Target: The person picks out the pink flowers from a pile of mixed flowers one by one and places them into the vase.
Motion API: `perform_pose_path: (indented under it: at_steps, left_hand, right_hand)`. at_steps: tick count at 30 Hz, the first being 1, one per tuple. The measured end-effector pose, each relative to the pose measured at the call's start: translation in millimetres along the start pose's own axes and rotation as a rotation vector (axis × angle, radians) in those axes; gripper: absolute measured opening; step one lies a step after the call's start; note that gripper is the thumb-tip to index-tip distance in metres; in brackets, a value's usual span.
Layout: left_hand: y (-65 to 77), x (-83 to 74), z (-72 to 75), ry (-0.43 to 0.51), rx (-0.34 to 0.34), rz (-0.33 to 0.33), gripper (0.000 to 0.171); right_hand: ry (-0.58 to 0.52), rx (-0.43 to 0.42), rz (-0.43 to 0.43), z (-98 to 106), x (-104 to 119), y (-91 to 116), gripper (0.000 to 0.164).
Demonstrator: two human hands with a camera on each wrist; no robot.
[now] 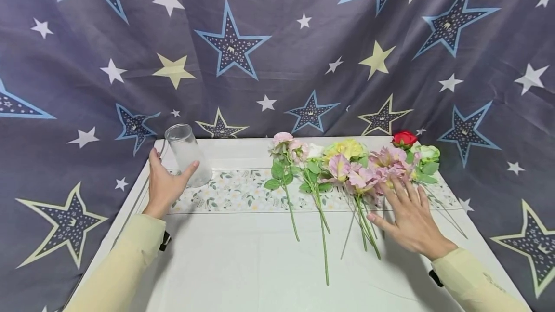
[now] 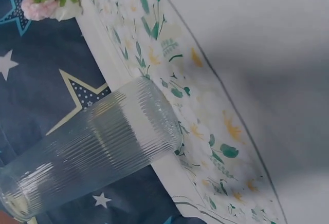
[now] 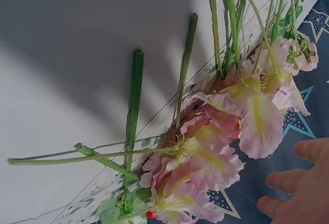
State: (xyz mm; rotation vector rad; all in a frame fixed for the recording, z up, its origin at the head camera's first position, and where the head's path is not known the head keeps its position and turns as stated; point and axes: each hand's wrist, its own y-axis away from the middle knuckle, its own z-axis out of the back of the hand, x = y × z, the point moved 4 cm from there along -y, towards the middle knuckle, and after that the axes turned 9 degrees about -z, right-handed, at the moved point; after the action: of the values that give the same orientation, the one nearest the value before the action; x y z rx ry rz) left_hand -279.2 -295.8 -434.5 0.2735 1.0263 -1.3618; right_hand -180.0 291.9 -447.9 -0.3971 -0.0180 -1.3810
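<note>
A clear ribbed glass vase (image 1: pixel 191 150) stands on the floral strip at the table's back left; its ribbed side (image 2: pixel 97 142) fills much of the left wrist view. My left hand (image 1: pixel 166 182) is beside it, thumb and fingers spread apart, the thumb overlapping the vase in the head view. Over the pink-purple flowers (image 1: pixel 386 160) on the right, my right hand (image 1: pixel 409 220) is held palm down with fingers extended. Those ruffled blooms (image 3: pixel 262 121) and their green stems lie near its fingers (image 3: pixel 288 180) in the right wrist view.
Left of the pink-purple blooms lie pale pink flowers (image 1: pixel 283 137) and a yellow flower (image 1: pixel 347 148). A red rose (image 1: pixel 404 138) and a pale green flower (image 1: pixel 428 153) lie at the back right. Behind the white table (image 1: pixel 243 259) hangs a star-patterned curtain (image 1: pixel 277 37).
</note>
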Motion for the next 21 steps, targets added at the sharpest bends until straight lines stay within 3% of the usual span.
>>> perform_pose_path:
  at_steps: [11,21]
  left_hand:
    - [-16.3,2.4,-6.4,0.002,0.008,0.078,0.126]
    - [-25.3,8.9,-17.7,-0.011,0.013,-0.001,0.107]
  right_hand:
    - [-0.002,-0.002,0.001,-0.1,-0.1,0.3,0.09]
    - [0.004,-0.001,-0.009,0.2,-2.4,1.2,0.088]
